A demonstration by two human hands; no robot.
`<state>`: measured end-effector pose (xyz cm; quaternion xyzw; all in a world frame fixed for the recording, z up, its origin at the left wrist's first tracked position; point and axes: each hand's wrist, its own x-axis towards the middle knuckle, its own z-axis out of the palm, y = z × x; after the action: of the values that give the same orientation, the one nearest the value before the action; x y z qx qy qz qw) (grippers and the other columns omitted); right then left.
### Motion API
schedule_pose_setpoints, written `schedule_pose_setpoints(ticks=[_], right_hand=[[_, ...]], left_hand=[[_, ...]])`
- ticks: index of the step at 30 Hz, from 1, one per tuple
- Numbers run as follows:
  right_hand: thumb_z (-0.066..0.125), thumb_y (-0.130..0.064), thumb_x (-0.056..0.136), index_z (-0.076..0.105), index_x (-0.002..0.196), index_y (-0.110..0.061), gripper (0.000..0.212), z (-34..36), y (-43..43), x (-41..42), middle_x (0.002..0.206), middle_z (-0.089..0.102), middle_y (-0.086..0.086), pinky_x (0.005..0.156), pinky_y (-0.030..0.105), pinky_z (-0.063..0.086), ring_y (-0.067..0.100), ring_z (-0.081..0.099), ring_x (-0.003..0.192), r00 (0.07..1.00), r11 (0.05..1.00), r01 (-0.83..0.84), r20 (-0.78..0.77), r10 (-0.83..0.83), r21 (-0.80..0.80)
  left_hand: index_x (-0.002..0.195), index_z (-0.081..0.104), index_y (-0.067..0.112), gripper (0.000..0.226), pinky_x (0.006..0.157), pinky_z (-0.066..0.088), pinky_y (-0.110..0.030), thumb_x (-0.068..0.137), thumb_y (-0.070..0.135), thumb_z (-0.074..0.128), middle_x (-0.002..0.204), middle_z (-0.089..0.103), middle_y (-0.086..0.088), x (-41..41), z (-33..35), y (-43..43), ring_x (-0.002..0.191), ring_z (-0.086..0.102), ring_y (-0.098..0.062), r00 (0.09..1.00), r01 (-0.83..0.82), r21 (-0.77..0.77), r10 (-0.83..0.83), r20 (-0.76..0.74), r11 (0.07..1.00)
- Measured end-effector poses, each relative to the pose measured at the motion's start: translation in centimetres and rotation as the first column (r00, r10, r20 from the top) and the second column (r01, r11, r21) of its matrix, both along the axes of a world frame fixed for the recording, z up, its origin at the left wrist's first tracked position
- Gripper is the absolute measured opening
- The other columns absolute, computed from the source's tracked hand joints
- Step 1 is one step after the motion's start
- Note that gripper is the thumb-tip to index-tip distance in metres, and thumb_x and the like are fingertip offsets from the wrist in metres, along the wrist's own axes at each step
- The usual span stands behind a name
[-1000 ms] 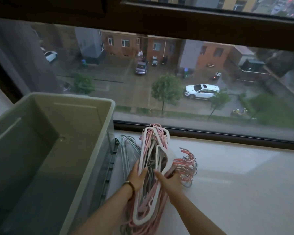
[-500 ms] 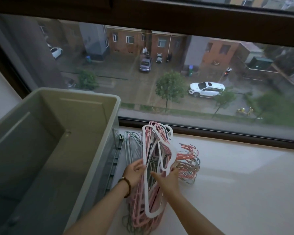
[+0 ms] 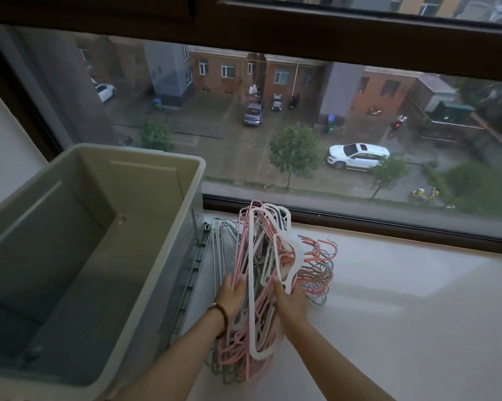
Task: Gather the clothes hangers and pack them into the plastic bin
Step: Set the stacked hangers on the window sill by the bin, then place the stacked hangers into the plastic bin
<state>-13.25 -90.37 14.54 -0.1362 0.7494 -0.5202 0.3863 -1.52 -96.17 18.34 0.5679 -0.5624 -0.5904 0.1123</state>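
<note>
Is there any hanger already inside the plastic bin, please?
No, the plastic bin shows none inside; the hangers are bundled on the sill, gripped by the left hand and right hand.

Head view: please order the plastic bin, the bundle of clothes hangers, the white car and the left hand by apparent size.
1. plastic bin
2. bundle of clothes hangers
3. white car and left hand: they look about alike. The car is far off and the hand near, so I do not rank them.

On your left, the bin (image 3: 160, 279) looks smooth, translucent plastic; your hangers (image 3: 261, 273) look matt-coated; the sill (image 3: 403, 314) is smooth.
</note>
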Motion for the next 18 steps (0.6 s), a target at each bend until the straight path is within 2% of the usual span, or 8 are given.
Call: schedule_pose_setpoints(ticks=[2, 3, 6, 8, 11, 14, 16, 18], right_hand=[[0.070, -0.047, 0.074, 0.048, 0.126, -0.020, 0.063, -0.2, -0.1, 0.4, 0.118, 0.061, 0.001, 0.094, 0.046, 0.051, 0.024, 0.061, 0.107, 1.000, 1.000, -0.011, -0.010, 0.011, 0.019], [0.073, -0.042, 0.073, 0.049, 0.124, -0.018, 0.061, 0.1, -0.2, 0.6, 0.116, 0.062, 0.001, 0.093, 0.045, 0.051, 0.023, 0.061, 0.104, 0.999, 1.000, -0.010, -0.035, 0.011, 0.029], [0.069, -0.028, 0.080, 0.057, 0.111, -0.013, 0.037, 0.1, -0.3, 0.2, 0.106, 0.066, 0.007, 0.085, 0.043, 0.054, 0.024, 0.064, 0.093, 0.997, 0.999, 0.014, -0.083, -0.010, 0.046], [0.063, -0.022, 0.087, 0.058, 0.110, -0.011, 0.026, 0.9, 0.3, 0.1, 0.102, 0.066, 0.006, 0.082, 0.038, 0.053, 0.023, 0.064, 0.092, 0.996, 0.999, 0.040, -0.080, -0.040, 0.009], [0.067, -0.019, 0.085, 0.059, 0.109, -0.015, 0.026, 2.7, 1.3, 0.2, 0.103, 0.068, 0.002, 0.085, 0.038, 0.053, 0.019, 0.065, 0.094, 0.998, 0.995, -0.007, -0.066, 0.000, -0.103], [0.072, -0.025, 0.082, 0.059, 0.116, -0.018, 0.038, 5.0, 1.6, 0.1, 0.106, 0.070, -0.001, 0.088, 0.038, 0.054, 0.015, 0.067, 0.098, 0.995, 0.971, -0.080, -0.069, 0.066, -0.224], [0.071, -0.032, 0.082, 0.057, 0.118, -0.019, 0.042, 7.3, 1.2, -0.2, 0.107, 0.070, -0.001, 0.088, 0.037, 0.054, 0.016, 0.067, 0.099, 0.997, 0.956, -0.056, -0.062, 0.039, -0.288], [0.069, -0.042, 0.080, 0.057, 0.114, -0.021, 0.042, 9.9, 0.6, -0.3, 0.100, 0.070, 0.001, 0.083, 0.037, 0.054, 0.020, 0.067, 0.092, 0.996, 0.947, -0.048, -0.087, 0.021, -0.317]], left_hand=[[0.145, 0.027, 0.016, 0.052, 0.107, 0.030, -0.028, 0.099, 0.039, 0.031, 0.146, 0.038, -0.004, -0.3, 0.3, 0.7, 0.135, 0.036, -0.020, 0.997, -0.007, -0.027, 0.005, -0.072, 1.000], [0.145, 0.026, 0.016, 0.052, 0.108, 0.030, -0.029, 0.099, 0.038, 0.032, 0.147, 0.037, -0.005, -0.4, 0.5, 1.0, 0.136, 0.036, -0.020, 0.996, -0.008, -0.032, 0.005, -0.092, 0.999], [0.145, 0.025, 0.012, 0.054, 0.112, 0.032, -0.035, 0.098, 0.035, 0.038, 0.147, 0.038, -0.008, -0.6, 0.6, 1.5, 0.133, 0.039, -0.023, 0.989, -0.048, 0.020, 0.050, -0.143, 0.999], [0.140, 0.036, 0.007, 0.053, 0.108, 0.039, -0.040, 0.096, 0.035, 0.043, 0.135, 0.051, -0.011, -0.6, 0.4, 1.5, 0.122, 0.051, -0.026, 0.975, -0.097, 0.103, 0.116, -0.191, 0.990], [0.131, 0.045, 0.004, 0.048, 0.095, 0.048, -0.039, 0.095, 0.036, 0.046, 0.112, 0.060, -0.015, -0.7, 1.0, 1.3, 0.104, 0.058, -0.027, 0.961, -0.125, 0.159, 0.159, -0.227, 0.979], [0.124, 0.049, 0.013, 0.035, 0.076, 0.048, -0.029, 0.097, 0.034, 0.041, 0.092, 0.057, -0.001, -1.6, 3.4, 0.9, 0.083, 0.055, -0.014, 0.964, -0.087, 0.004, 0.085, -0.251, 0.996], [0.123, 0.045, 0.017, 0.029, 0.058, 0.046, -0.020, 0.098, 0.029, 0.039, 0.075, 0.049, 0.002, -2.2, 5.8, 0.7, 0.062, 0.048, -0.009, 0.935, -0.106, -0.068, 0.076, -0.347, 0.992], [0.124, 0.041, 0.019, 0.026, 0.045, 0.039, -0.017, 0.100, 0.025, 0.035, 0.066, 0.041, 0.003, -2.4, 8.1, 0.3, 0.047, 0.041, -0.005, 0.898, -0.125, -0.099, 0.070, -0.434, 0.987]])
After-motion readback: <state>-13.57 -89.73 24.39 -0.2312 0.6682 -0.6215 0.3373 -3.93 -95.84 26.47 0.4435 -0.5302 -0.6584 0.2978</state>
